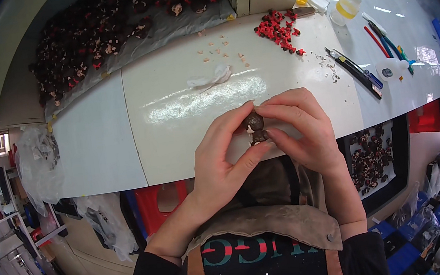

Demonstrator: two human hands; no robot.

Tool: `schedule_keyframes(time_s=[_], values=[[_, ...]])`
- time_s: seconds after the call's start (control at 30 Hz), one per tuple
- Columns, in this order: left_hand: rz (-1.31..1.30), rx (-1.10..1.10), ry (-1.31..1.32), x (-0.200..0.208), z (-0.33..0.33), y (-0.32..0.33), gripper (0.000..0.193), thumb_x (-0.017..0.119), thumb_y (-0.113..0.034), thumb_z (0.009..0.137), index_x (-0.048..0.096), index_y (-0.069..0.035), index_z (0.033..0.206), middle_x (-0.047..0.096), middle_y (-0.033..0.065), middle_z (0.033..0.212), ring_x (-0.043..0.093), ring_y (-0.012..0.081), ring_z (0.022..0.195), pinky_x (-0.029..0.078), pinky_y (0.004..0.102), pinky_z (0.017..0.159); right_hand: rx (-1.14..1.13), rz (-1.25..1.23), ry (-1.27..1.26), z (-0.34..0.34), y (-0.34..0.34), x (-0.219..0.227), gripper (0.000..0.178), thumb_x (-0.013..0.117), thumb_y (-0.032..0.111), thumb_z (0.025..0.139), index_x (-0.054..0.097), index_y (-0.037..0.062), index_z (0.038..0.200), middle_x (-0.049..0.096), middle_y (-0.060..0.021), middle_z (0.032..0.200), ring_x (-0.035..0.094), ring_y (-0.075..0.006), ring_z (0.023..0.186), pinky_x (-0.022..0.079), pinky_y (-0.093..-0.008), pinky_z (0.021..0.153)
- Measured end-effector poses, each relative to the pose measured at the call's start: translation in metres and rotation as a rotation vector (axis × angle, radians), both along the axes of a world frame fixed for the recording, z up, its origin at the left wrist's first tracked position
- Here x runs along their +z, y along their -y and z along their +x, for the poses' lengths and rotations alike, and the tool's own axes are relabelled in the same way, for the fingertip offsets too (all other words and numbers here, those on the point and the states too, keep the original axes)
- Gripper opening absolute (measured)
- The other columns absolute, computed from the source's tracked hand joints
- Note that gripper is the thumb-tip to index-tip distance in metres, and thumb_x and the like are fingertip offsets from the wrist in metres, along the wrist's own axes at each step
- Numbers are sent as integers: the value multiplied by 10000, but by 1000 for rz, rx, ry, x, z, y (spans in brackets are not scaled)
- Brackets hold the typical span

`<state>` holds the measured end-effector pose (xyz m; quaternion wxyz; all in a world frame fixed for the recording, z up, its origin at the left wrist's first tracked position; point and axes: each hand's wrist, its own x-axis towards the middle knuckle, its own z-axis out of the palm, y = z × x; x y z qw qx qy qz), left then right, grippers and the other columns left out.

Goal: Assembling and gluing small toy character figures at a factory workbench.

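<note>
Between my two hands, just above the front edge of the white table (186, 136), is a small dark brown figurine (253, 126) with a round head and a pale face part. My left hand (224, 151) grips it from the left, with the fingertips at the head and the thumb low on the body. From the other side my right hand (299, 127) closes on it, its forefinger at the top of the head and its thumb by the body. The fingers hide part of the figurine.
Red and black small parts (278, 31) lie heaped beyond my hands, near scattered pale bits (225, 55) and a crumpled white cloth (212, 79). A cutter (356, 71) and a yellow-liquid bottle (347, 8) lie right. Figurines fill the back-left surface (106, 35) and a black tray (402, 183).
</note>
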<state>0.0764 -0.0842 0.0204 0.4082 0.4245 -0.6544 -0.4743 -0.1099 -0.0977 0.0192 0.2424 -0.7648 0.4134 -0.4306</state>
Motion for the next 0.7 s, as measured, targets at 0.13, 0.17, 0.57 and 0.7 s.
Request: schedule_keyframes(time_s=[0.13, 0.17, 0.57, 0.7], values=[[-37, -49, 70, 2, 3, 2, 545, 657, -87, 828, 434, 16, 1315, 494, 111, 1210, 512, 185, 1087, 415, 295, 935, -4, 13, -6, 1, 1, -1, 413, 688, -54, 620, 636, 22, 1022, 590, -109, 1013, 570, -260, 932, 481, -333, 796], [-70, -39, 85, 2, 3, 2, 556, 664, -99, 826, 433, 6, 1321, 494, 112, 1203, 519, 186, 1073, 423, 291, 920, -2, 13, -3, 2, 1, 0, 409, 692, -49, 618, 636, 21, 1017, 591, -109, 1011, 570, -261, 929, 480, -334, 797], [-126, -69, 196, -1, 3, 0, 592, 690, -166, 815, 443, -50, 1340, 502, 110, 1157, 544, 185, 1012, 459, 275, 832, 30, 58, 21, 5, 1, -3, 446, 753, 39, 596, 614, 55, 1019, 604, -79, 994, 571, -265, 903, 446, -353, 795], [-149, -72, 236, -2, 1, 0, 568, 674, -196, 830, 454, -49, 1333, 505, 112, 1148, 550, 193, 1000, 459, 280, 826, 43, 63, 32, 5, 1, -3, 459, 738, 45, 583, 600, 44, 1020, 601, -89, 993, 569, -274, 902, 449, -358, 792]])
